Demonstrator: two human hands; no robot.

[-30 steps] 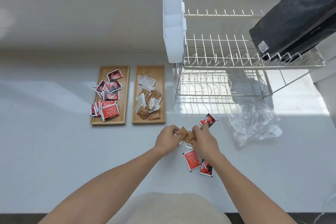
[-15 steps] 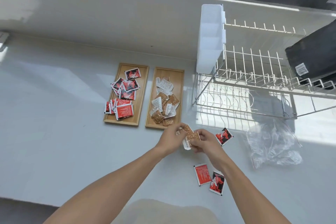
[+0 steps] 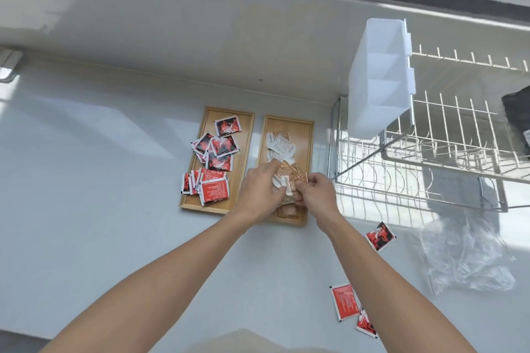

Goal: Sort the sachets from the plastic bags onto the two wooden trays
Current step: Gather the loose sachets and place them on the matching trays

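Note:
Two wooden trays lie side by side on the white counter. The left tray holds several red and black sachets. The right tray holds brown and white sachets. My left hand and my right hand are together over the right tray's near half, both pinching a small bunch of brown sachets. Three red sachets lie loose on the counter: one to the right, two nearer me, the nearest partly under my right forearm.
A crumpled clear plastic bag lies at the right, in front of a white wire dish rack. A white plastic caddy hangs on the rack's left end. A wall and window ledge run along the back.
Both hands carried the brown sachets from the counter up and over the right tray. The view has swung so the trays sit nearer the middle.

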